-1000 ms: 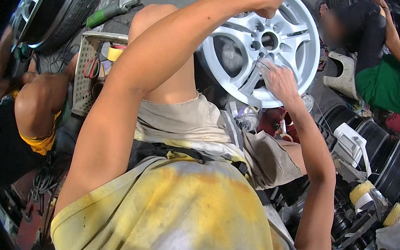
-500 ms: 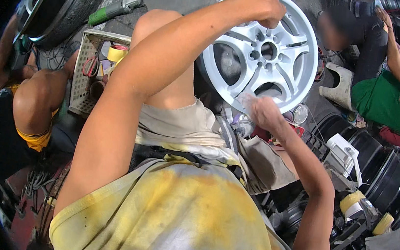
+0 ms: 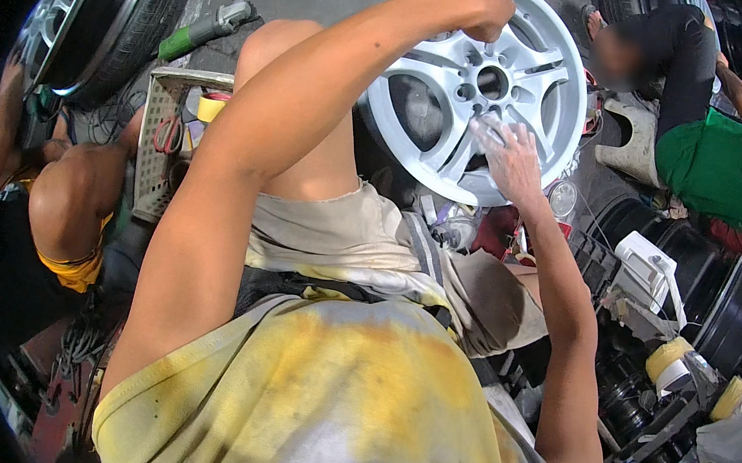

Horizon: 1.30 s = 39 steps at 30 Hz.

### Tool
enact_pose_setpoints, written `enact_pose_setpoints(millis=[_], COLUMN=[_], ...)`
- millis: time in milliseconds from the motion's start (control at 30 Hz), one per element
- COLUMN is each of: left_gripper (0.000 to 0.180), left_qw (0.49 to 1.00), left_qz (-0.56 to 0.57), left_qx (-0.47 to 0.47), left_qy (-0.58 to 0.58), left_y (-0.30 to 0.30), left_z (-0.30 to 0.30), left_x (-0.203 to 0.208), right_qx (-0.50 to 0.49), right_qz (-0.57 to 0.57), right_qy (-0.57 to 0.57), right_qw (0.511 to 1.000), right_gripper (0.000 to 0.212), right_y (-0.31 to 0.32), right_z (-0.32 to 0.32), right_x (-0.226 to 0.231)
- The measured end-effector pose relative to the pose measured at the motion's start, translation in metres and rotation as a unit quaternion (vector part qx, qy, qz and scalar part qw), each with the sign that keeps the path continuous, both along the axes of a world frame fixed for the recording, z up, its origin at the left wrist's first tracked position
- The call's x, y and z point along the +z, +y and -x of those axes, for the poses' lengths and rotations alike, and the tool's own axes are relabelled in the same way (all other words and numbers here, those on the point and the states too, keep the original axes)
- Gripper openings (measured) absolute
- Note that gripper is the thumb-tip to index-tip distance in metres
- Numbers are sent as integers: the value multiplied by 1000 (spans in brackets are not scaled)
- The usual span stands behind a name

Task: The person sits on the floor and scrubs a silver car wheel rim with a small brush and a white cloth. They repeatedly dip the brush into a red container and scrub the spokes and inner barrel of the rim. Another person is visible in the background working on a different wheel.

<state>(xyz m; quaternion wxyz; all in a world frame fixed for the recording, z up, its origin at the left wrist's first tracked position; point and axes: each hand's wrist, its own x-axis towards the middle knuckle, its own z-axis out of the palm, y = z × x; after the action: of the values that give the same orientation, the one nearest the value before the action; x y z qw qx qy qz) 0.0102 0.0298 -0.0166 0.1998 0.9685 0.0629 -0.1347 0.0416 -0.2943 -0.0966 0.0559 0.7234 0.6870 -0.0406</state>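
A silver-white alloy wheel (image 3: 558,97) with forked spokes stands tilted in front of me, its face toward me. My left hand (image 3: 481,8) is closed at its upper part, knuckles up; the fingertips are hidden behind the hand. Against a lower spoke, just below the centre hole, lies my right hand (image 3: 512,161), whitened with dust. Its fingers press on the spoke over a small pale piece that I cannot make out. The wheel's lower edge is above my lap, near my shorts (image 3: 325,235).
On the left, a green angle grinder (image 3: 206,30) lies beyond a plastic crate (image 3: 154,147) holding scissors and tape. A tyre (image 3: 153,15) and one person's knee (image 3: 74,189) are further left. To the right are a person in green (image 3: 718,161), a stool (image 3: 623,146) and black rims (image 3: 702,297).
My right hand has moved up from the wheel's lower rim to the spoke below the centre hole. The left hand stays at the top. The person at right has lowered their arm.
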Motion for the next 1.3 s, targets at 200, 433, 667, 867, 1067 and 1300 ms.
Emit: enact_pose_setpoints(millis=[200, 433, 667, 867, 1067, 1300], left_gripper=[24, 23, 23, 26, 23, 21], left_qw=[999, 999, 995, 1000, 1000, 984], left_qz=[6, -25, 40, -4, 9, 72], left_qx=[-12, -35, 54, -3, 3, 117], left_qy=[32, 7, 75, 15, 28, 116], left_y=[0, -3, 0, 11, -6, 5], left_z=[9, -10, -7, -9, -10, -1], left_x=[15, -7, 17, -10, 14, 24], right_qx=[43, 37, 55, 81, -71, -82], right_qz=[-7, 25, 44, 175, 153, 149], right_qy=[33, 2, -17, 61, -30, -10], right_qw=[999, 999, 997, 979, 985, 985], right_gripper=[59, 43, 40, 40, 33, 31], right_y=[-51, 9, 4, 10, 29, 21], right_z=[47, 12, 10, 52, 16, 25], right_x=[-13, -6, 2, 30, -9, -5])
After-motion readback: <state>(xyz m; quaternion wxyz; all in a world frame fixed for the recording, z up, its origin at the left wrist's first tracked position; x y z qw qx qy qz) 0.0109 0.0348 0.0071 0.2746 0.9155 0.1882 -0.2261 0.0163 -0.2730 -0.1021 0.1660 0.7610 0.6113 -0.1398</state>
